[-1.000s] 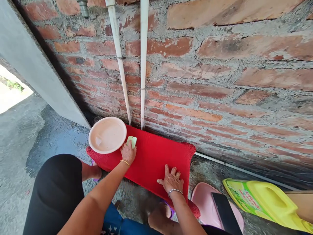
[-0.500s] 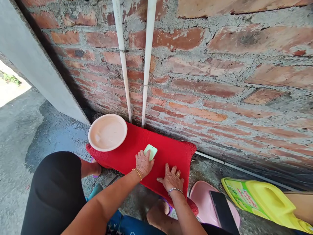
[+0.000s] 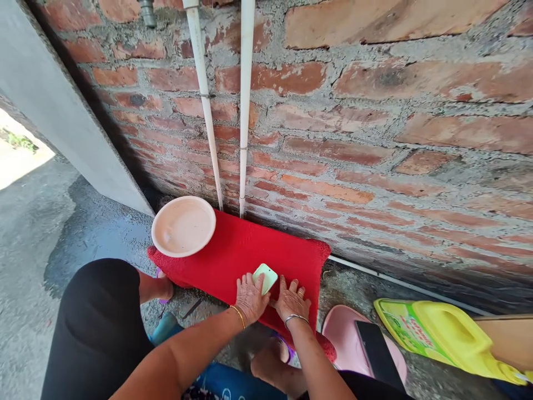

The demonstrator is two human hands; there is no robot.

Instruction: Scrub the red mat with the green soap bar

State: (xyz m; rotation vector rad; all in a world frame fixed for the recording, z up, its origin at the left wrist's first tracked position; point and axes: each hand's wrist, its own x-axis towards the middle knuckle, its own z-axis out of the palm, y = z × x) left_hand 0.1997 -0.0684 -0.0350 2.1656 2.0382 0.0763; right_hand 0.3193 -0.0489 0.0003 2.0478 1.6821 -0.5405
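Note:
My left hand (image 3: 251,301) is closed around a pale green scrub brush (image 3: 266,278), a flat rounded block with a small hole near one end. Its underside is hidden against a red cloth (image 3: 245,239), which covers a low bench or board. My right hand (image 3: 292,300) lies on the cloth just right of the brush, palm down with its fingers spread. At the cloth's left end stands a pale pink basin (image 3: 183,226) that seems to hold water.
A brick wall (image 3: 308,150) rises behind the cloth, with two white pipes (image 3: 245,111) running down it. To the right are a pink stool (image 3: 345,339) with a dark phone-like slab (image 3: 378,353) on it, and a yellow detergent bottle (image 3: 441,333). Wet concrete (image 3: 100,222) lies left.
My left hand has moved the brush right and nearer to me along the cloth, close to my right hand. My right hand stays spread in nearly the same place.

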